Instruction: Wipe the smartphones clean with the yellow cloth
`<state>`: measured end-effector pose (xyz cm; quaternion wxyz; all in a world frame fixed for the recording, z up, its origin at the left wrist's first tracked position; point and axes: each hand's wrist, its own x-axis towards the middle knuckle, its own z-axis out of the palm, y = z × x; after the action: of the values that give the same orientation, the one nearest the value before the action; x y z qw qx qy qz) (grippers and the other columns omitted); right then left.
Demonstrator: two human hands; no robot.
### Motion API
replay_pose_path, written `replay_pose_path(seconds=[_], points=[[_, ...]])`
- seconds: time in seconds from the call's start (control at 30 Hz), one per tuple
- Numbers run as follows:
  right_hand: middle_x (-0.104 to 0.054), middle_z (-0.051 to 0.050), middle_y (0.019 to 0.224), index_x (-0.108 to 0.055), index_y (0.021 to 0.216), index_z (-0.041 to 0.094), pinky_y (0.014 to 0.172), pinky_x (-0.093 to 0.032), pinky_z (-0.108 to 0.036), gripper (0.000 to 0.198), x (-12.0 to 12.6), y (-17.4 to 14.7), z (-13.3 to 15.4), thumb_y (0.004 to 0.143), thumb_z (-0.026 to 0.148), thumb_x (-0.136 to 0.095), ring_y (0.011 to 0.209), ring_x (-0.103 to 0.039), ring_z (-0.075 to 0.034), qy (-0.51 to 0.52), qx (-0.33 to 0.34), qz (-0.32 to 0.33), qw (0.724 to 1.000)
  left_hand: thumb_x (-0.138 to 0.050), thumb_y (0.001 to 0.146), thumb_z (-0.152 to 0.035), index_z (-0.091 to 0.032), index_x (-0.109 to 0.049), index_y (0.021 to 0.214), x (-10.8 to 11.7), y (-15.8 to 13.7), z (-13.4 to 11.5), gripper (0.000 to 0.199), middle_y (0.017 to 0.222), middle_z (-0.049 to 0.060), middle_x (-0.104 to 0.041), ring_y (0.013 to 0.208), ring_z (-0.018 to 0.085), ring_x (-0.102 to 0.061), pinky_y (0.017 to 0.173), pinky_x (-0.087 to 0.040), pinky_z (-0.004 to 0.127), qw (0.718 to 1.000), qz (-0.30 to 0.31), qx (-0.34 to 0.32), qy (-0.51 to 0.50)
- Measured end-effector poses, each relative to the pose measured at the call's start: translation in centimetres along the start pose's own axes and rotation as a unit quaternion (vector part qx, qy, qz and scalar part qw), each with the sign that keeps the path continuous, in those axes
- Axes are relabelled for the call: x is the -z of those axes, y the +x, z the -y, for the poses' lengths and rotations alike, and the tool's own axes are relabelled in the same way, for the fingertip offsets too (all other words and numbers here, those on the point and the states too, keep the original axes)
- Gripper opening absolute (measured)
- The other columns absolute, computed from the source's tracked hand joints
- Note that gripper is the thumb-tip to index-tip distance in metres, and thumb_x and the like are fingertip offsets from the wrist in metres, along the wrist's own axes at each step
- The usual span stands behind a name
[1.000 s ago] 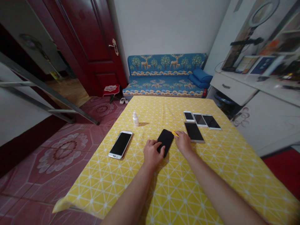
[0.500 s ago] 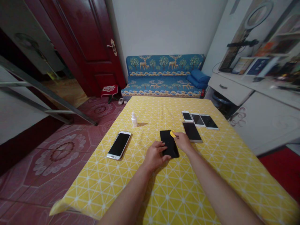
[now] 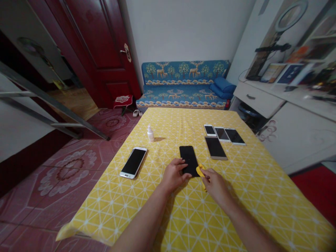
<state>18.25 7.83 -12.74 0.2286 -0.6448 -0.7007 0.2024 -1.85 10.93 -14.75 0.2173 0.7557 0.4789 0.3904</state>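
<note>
A black smartphone [image 3: 189, 159] lies face up on the yellow patterned tablecloth in front of me. My left hand [image 3: 175, 174] holds it steady, fingers on the screen by its left side and thumb at the bottom edge. Pinched in my right hand [image 3: 214, 182] is a small yellow cloth [image 3: 201, 170], which touches the phone's lower right corner. Part of the cloth hangs below my fingers. Left of my hands lies a white-framed smartphone [image 3: 133, 162], and beyond it stands a small white spray bottle [image 3: 150, 133].
Right of the black phone lie a grey-gold phone [image 3: 215, 147], a small white phone [image 3: 210, 130], a middle white phone [image 3: 222, 134] and a larger white phone [image 3: 235, 136]. A blue sofa [image 3: 183, 92] stands behind the table, a white cabinet [image 3: 307, 136] to the right.
My right hand has moved the yellow cloth down the phone's right side, from near the top corner to the bottom corner. My left hand and the phone have stayed in place.
</note>
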Motion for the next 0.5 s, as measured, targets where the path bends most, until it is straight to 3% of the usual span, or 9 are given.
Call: replay_pose_path(seconds=[0.2,0.5], points=[[-0.070,-0.008,0.092,-0.072,0.107,0.022,0.071,-0.048,-0.025,0.037,0.0,1.5,0.4,0.080,0.007,-0.052,0.084,-0.066,-0.019,-0.025,-0.004,-0.004,1.000,-0.081,0.068,-0.038,-0.018,-0.074,0.104,0.0,0.0,0.1,0.042,0.115,0.012,-0.069,0.110,0.025,-0.062,0.098,-0.052,0.041,1.000,0.000,-0.011,-0.005],[-0.068,-0.014,0.117,-0.069,0.116,0.015,0.094,-0.045,-0.029,0.044,-1.1,9.8,0.5,0.080,0.002,-0.048,0.110,-0.062,-0.023,-0.060,0.005,-0.016,0.998,-0.080,0.068,-0.041,-0.018,-0.075,0.105,0.1,0.0,0.0,0.044,0.115,0.013,-0.068,0.109,0.026,-0.062,0.097,-0.052,0.043,1.000,0.001,-0.007,0.005]])
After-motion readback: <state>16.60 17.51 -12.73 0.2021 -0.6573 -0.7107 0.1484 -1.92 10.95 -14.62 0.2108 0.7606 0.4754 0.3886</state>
